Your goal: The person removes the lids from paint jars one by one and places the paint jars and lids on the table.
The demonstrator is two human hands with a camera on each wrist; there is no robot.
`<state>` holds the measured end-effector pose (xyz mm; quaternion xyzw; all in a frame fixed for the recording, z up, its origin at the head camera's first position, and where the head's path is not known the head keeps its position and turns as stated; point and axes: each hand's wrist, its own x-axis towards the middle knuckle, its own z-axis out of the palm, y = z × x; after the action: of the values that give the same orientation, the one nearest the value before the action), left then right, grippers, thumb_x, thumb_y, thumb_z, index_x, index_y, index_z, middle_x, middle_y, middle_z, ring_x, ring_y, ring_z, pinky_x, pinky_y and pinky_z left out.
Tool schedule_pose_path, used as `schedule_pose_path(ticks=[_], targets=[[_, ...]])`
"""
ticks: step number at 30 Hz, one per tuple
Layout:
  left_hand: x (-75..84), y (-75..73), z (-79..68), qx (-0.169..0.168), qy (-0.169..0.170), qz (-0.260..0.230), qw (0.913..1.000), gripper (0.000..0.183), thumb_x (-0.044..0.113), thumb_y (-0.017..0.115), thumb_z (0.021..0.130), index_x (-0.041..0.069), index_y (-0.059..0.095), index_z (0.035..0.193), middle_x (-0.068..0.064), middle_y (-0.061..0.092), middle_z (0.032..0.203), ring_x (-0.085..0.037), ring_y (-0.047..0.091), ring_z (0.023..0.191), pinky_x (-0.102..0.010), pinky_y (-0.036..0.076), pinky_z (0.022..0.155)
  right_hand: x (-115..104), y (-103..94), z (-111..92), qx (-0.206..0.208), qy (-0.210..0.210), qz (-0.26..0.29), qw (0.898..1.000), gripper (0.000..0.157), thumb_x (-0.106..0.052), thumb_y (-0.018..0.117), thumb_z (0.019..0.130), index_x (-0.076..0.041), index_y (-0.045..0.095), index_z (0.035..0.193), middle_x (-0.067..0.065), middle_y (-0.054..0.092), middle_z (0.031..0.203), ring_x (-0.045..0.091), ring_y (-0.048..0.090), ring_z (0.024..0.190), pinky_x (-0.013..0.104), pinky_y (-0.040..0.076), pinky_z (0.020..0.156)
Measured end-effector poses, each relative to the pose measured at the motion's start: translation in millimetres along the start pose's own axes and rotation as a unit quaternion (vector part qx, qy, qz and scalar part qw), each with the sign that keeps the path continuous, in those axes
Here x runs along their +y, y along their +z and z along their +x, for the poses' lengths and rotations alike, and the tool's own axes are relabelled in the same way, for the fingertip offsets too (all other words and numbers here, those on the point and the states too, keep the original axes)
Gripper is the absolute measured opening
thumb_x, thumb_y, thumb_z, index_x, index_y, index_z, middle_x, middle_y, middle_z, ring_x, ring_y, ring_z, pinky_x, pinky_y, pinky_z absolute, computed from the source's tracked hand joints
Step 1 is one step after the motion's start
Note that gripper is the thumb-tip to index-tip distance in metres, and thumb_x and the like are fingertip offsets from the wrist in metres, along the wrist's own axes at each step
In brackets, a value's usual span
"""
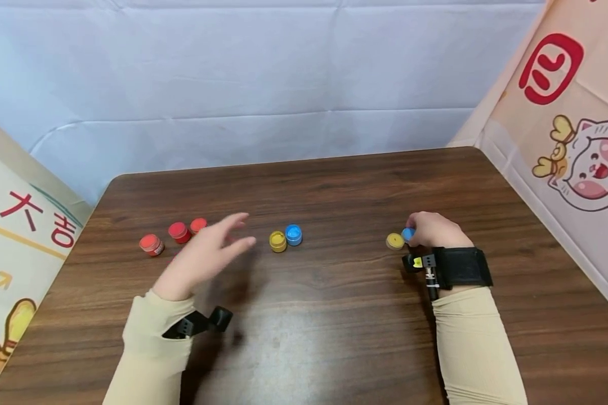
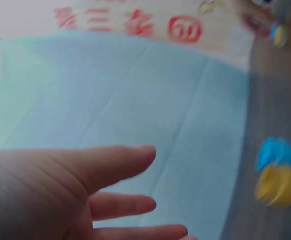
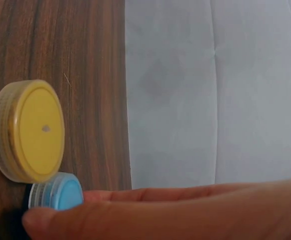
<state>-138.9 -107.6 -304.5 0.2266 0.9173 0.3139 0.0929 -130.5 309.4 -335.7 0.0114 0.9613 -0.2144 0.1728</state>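
Lids are the bit worth looking at here — the blue lid (image 1: 408, 234) lies on the right side of the table (image 1: 334, 292), with the right hand (image 1: 438, 229) right at it. In the right wrist view that grip is nearly closed, thumb on one side and a finger on the other, so it looks like a pinch around the rim. It's round and flat, so no long axis to speak of. The yellow lid (image 3: 40, 131) sits just to its left from where the person is (touching or a hair apart, I can't tell).

The blue pot (image 1: 294, 235) is off to the left of that grip, well apart across bare wood, with the yellow pot (image 1: 277, 241) snug on its left side. So the left hand (image 1: 200, 256) is the nearer one to both pots — its grip is spread, thumb away from the fingers, holding nothing, thumb tip pointing pretty much at the yellow one. Three red pots (image 1: 179, 232) stand farther left, just beyond that hand, the rightmost one partly hidden by it.
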Motion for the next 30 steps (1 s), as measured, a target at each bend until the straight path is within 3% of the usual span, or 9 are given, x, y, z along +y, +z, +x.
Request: schedule_pose_path(ticks=[6, 11, 18, 23, 27, 30], targets=[[-19.4, -37.7, -13.5, 0.088, -0.047, 0.024, 0.9947, 0.058, 0.043, 0.042, 0.097, 0.009, 0.033, 0.143, -0.018, 0.05, 0.13, -0.034, 0.057, 0.102, -0.051, 0.041, 0.087, 5.0, 1.1, -1.2, 0.0, -0.007, 0.004, 1.0, 0.028, -0.005, 0.062, 0.081, 0.009, 0.055, 0.105, 0.018, 0.058, 0.092, 0.027, 0.05, 0.074, 0.036, 0.039, 0.062], [-30.8, -47.6, -16.2, 0.101, -0.09, 0.021, 0.9906, 0.063, 0.047, 0.037, 0.097, 0.006, 0.03, 0.144, -0.021, 0.047, 0.133, -0.038, 0.047, 0.116, -0.057, 0.035, 0.094, 9.4, 2.8, -2.6, -0.006, -0.007, 0.012, 1.0, 0.029, -0.004, 0.062, 0.08, 0.009, 0.055, 0.104, 0.016, 0.058, 0.089, 0.026, 0.05, 0.073, 0.035, 0.039, 0.062], [-47.4, -41.0, -5.6, 0.109, -0.114, 0.048, 0.9862, 0.059, 0.041, 0.037, 0.099, 0.0, 0.032, 0.142, -0.027, 0.039, 0.137, -0.043, 0.039, 0.122, -0.059, 0.031, 0.096, 9.6, 4.1, -1.3, -0.007, -0.005, 0.016, 1.0, 0.027, -0.004, 0.061, 0.082, 0.009, 0.054, 0.105, 0.017, 0.057, 0.09, 0.025, 0.049, 0.073, 0.035, 0.039, 0.062], [-61.0, -28.2, 4.2, 0.113, -0.131, 0.098, 0.98, 0.051, 0.03, 0.042, 0.098, -0.003, 0.038, 0.137, -0.03, 0.041, 0.132, -0.047, 0.039, 0.118, -0.061, 0.033, 0.093, 6.1, 3.8, 0.7, -0.005, -0.012, 0.005, 1.0, 0.028, -0.004, 0.062, 0.081, 0.01, 0.055, 0.105, 0.018, 0.058, 0.091, 0.026, 0.049, 0.073, 0.035, 0.04, 0.062], [-69.1, -17.6, 9.2, 0.136, -0.137, 0.126, 0.9731, 0.049, 0.027, 0.05, 0.095, -0.003, 0.043, 0.133, -0.03, 0.045, 0.123, -0.048, 0.042, 0.11, -0.059, 0.039, 0.084, 2.2, 1.2, 1.6, -0.003, -0.016, -0.004, 1.0, 0.031, -0.005, 0.063, 0.082, 0.01, 0.055, 0.107, 0.019, 0.058, 0.093, 0.027, 0.05, 0.074, 0.036, 0.041, 0.062], [-72.9, -9.4, 12.7, 0.156, -0.134, 0.144, 0.9679, 0.05, 0.027, 0.056, 0.091, -0.002, 0.046, 0.131, -0.031, 0.042, 0.126, -0.05, 0.039, 0.111, -0.06, 0.038, 0.082, -2.3, -0.8, -0.3, -0.002, -0.013, -0.004, 1.0, 0.033, -0.006, 0.062, 0.084, 0.01, 0.054, 0.111, 0.021, 0.058, 0.098, 0.029, 0.05, 0.077, 0.037, 0.041, 0.064]])
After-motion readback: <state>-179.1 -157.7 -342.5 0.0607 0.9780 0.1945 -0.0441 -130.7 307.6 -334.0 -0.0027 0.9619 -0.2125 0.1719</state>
